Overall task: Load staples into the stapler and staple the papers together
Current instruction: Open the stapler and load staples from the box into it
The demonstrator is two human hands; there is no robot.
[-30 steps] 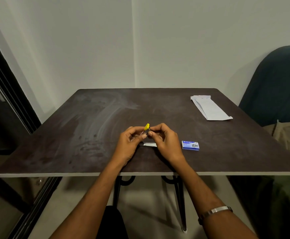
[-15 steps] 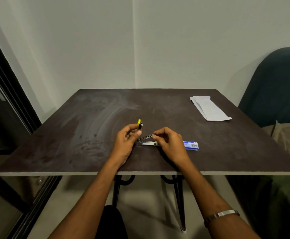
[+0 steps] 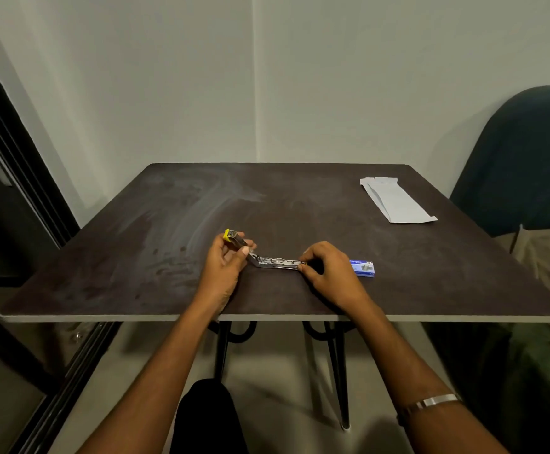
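A small stapler (image 3: 275, 261) with a yellow top lies swung wide open near the front middle of the dark table (image 3: 136, 257). My left hand (image 3: 224, 267) grips its yellow-tipped upper arm, tilted up to the left. My right hand (image 3: 327, 271) pinches the far right end of its metal base, which lies flat on the table. A blue staple box (image 3: 363, 268) lies just right of my right hand. Folded white papers (image 3: 394, 199) lie at the far right of the table.
A dark blue chair back (image 3: 522, 158) stands right of the table, with beige cloth (image 3: 548, 257) below it. A dark door frame (image 3: 15, 158) runs along the left. A white wall is behind the table.
The stapler has been swung open: my left hand carried the yellow top up and to the left, while my right hand moved right along the metal base to its end.
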